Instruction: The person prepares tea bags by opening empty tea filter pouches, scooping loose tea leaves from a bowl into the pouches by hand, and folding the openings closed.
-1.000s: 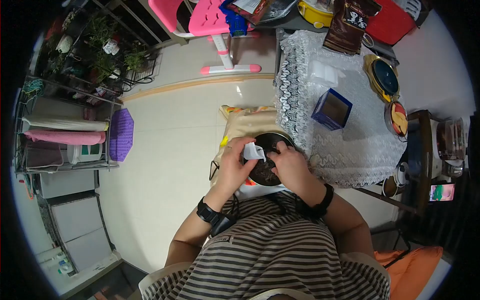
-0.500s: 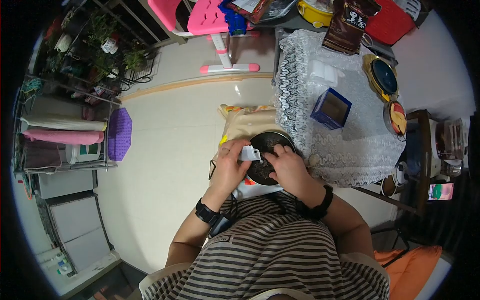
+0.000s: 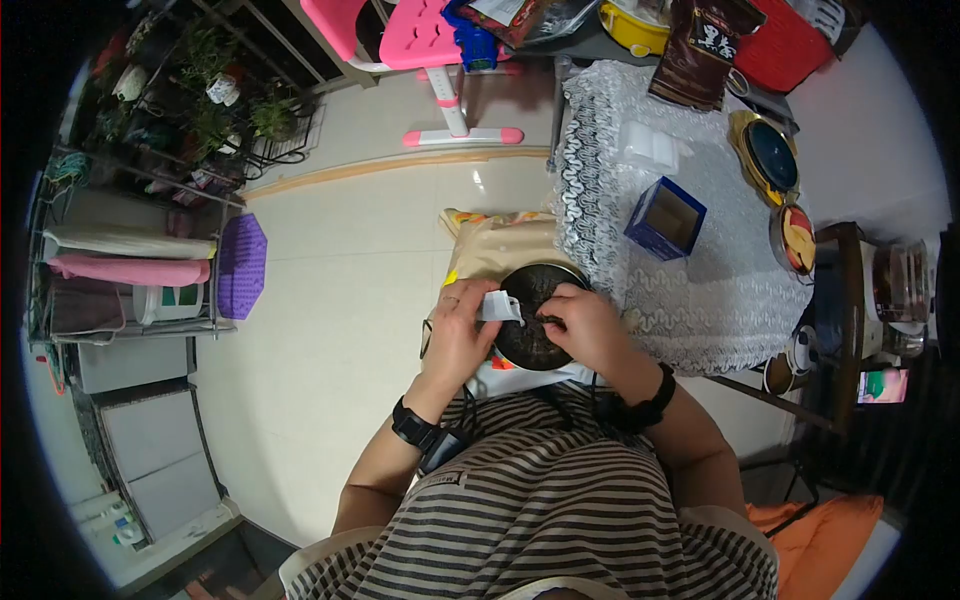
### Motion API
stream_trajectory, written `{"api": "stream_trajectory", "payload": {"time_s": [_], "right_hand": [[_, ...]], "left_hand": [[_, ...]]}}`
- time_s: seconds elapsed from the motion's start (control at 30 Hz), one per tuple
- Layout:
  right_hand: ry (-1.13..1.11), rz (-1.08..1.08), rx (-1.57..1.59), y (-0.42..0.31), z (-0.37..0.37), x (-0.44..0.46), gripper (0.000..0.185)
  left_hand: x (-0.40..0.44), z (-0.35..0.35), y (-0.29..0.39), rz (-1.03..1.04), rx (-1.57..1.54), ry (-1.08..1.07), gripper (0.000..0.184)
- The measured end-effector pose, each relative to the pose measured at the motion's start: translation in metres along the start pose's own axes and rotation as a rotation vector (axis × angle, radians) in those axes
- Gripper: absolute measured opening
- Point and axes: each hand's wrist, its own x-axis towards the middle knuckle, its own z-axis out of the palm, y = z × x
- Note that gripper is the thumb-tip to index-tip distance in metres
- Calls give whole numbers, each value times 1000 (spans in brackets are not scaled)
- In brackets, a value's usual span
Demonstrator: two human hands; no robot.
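My left hand (image 3: 464,318) is closed on a small white bag (image 3: 500,307), held over the left rim of a round dark bowl (image 3: 532,350). Dark, crumbly bits that look like dried leaves lie inside the bowl. Above its right side, my right hand (image 3: 588,322) has thumb and fingers pinched together on a clump of dark bits (image 3: 546,320), close to the bag's mouth. The bowl rests at my lap, on a beige printed cushion or bag (image 3: 500,245). What the bag contains is hidden.
To the right is a table with a white lace cloth (image 3: 680,315). On it are an open blue box (image 3: 665,218), a stack of white bags (image 3: 650,147), a brown packet (image 3: 705,50) and a lidded dish (image 3: 770,155). A pink chair (image 3: 420,35) stands ahead.
My right hand has risen a little from the bowl and its fingers have drawn together into a pinch on dark bits. My left hand keeps the white bag nearly still.
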Motion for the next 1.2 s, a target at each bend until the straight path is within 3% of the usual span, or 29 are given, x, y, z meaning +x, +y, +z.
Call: {"api": "stream_trajectory", "payload": {"time_s": [0.2,0.8,1.2], "right_hand": [[75,71,176,-8,-26,0,18],[118,70,-61,-29,-26,5,22],[99,158,273,-33,-31,2,27]], "left_hand": [[3,6,1,19,18,-42,49],[4,18,13,75,-7,-61,51],[3,21,11,10,-114,-82,49]]}}
